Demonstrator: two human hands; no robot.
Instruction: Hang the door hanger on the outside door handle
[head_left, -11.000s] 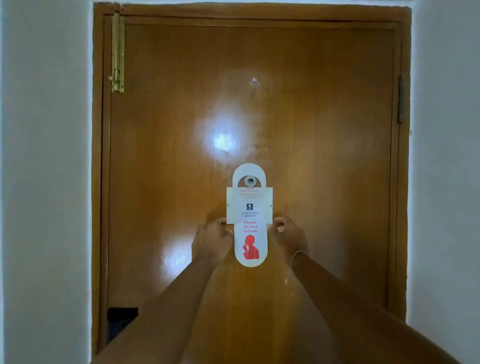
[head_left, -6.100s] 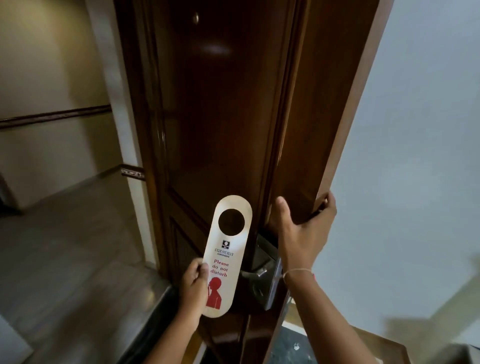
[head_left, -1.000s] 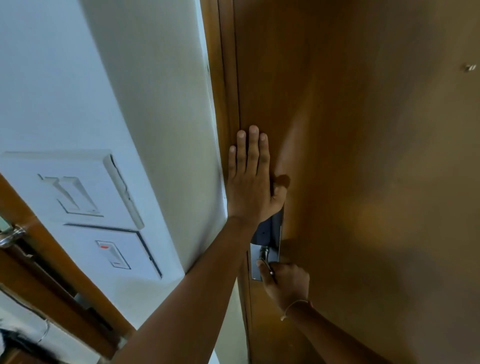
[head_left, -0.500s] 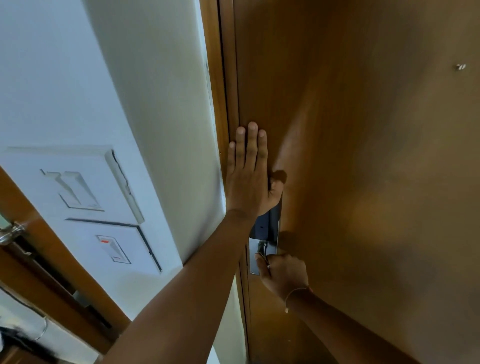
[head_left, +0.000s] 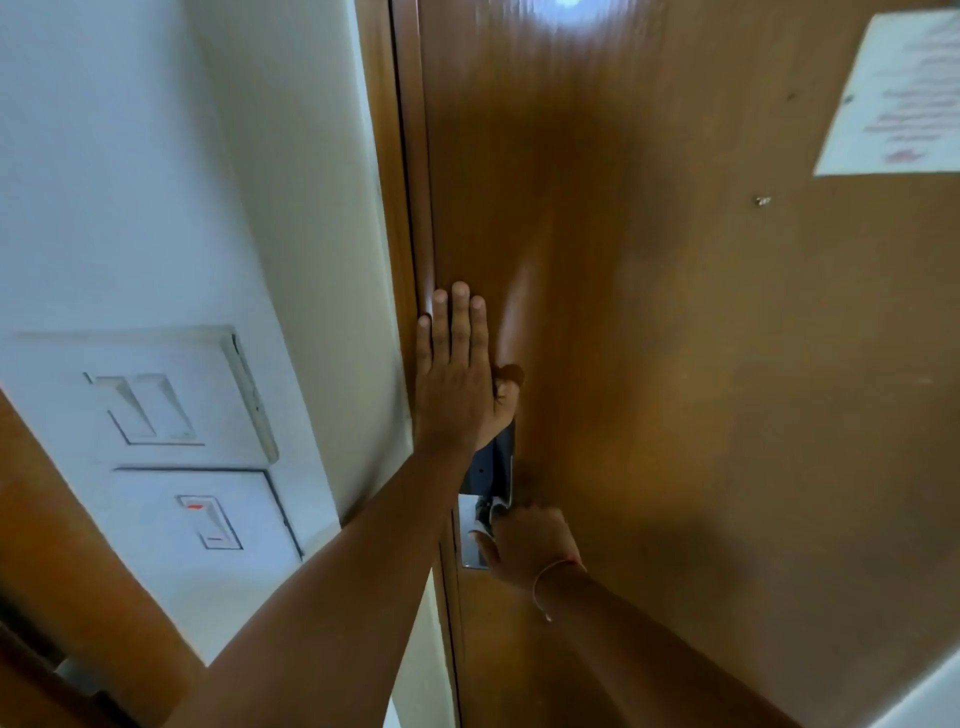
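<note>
Door hanger unseen; left hand (head_left: 454, 379) flat on door (head_left: 675, 364), right hand (head_left: 530, 540) gripping handle.

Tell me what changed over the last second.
Little changed. The view tilted up, bringing a paper notice on the door into sight. The left hand stays flat by the door's edge; the right hand stays closed at the lock plate.

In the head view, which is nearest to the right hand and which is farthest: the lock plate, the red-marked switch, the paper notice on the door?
Measured from the right hand in the head view:
1. Lock plate, touching the hand, just to its left.
2. Red-marked switch, on the wall to the left.
3. Paper notice, on the door, upper right corner.
</note>
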